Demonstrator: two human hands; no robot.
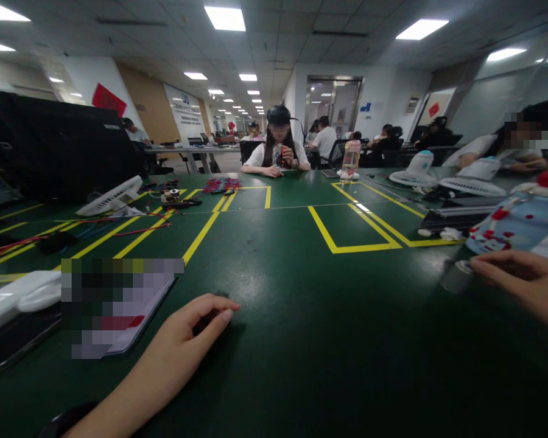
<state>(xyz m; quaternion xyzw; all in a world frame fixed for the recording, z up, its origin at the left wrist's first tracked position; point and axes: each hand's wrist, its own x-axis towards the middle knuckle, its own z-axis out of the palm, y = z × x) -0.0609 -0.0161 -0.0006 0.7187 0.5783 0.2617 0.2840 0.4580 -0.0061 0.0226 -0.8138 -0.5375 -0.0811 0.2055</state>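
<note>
My left hand (205, 319) rests on the dark green table (292, 347), its fingers loosely bent and the thumb close to the index finger. Nothing shows between them. To its left lies a flat, pale, phone-like slab (158, 310), partly blurred out. At the right edge my right hand (525, 280) has its thumb and finger closed at the end of a small grey cylinder (456, 278). The cylinder is smeared, so its kind is unclear. Just behind that hand stands a light blue bag-like item (511, 219) with red and white decorations.
Yellow tape (365, 249) marks rectangles on the table. White fans (422, 170) stand at right, another white fan (112, 198) at left, near wires (141, 231) and a black computer case (59, 146). A pink bottle (351, 159) stands at the back. Across sits a person (278, 143).
</note>
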